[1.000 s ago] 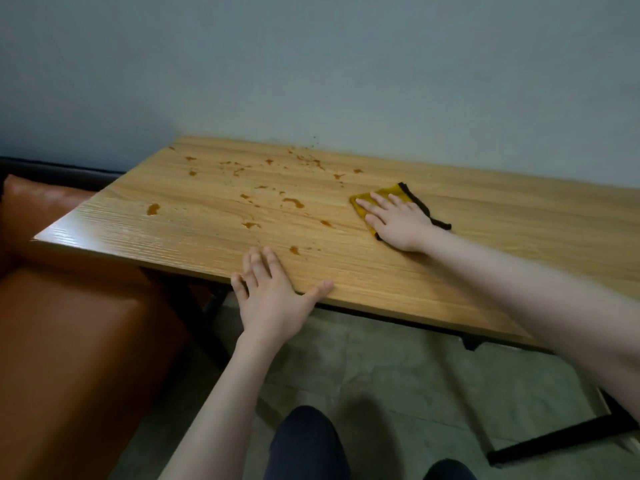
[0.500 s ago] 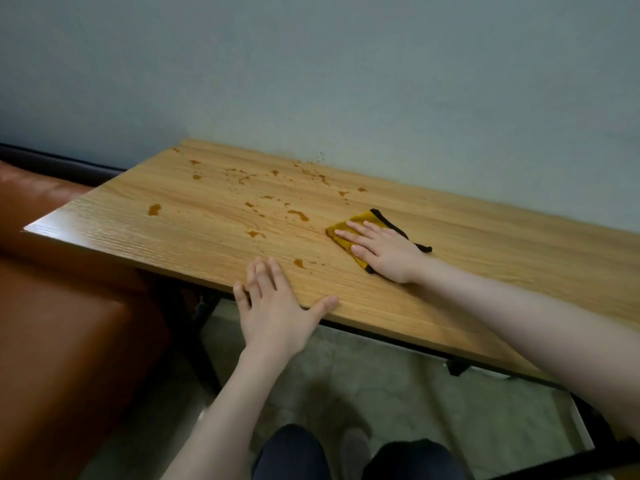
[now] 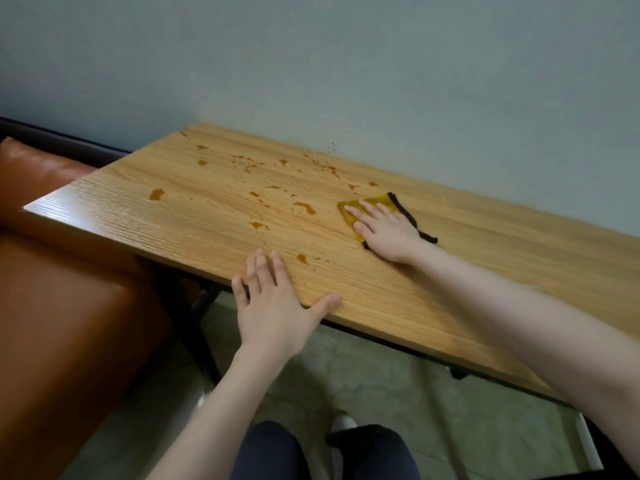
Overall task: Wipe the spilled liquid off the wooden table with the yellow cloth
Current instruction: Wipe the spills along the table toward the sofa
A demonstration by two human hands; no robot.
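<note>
A right hand (image 3: 388, 233), fingers flat and spread, presses a folded yellow cloth with black edging (image 3: 372, 202) onto the light wooden worktop (image 3: 485, 258) at centre frame; the left hand (image 3: 277, 303), fingers straight, braces the near edge. Brown spilled liquid (image 3: 304, 207) dots the wood to the cloth's left. A fast sweep could smear droplets or push them off the left end onto the orange-brown leather seat (image 3: 62, 306). Most of the cloth lies hidden under the palm.
</note>
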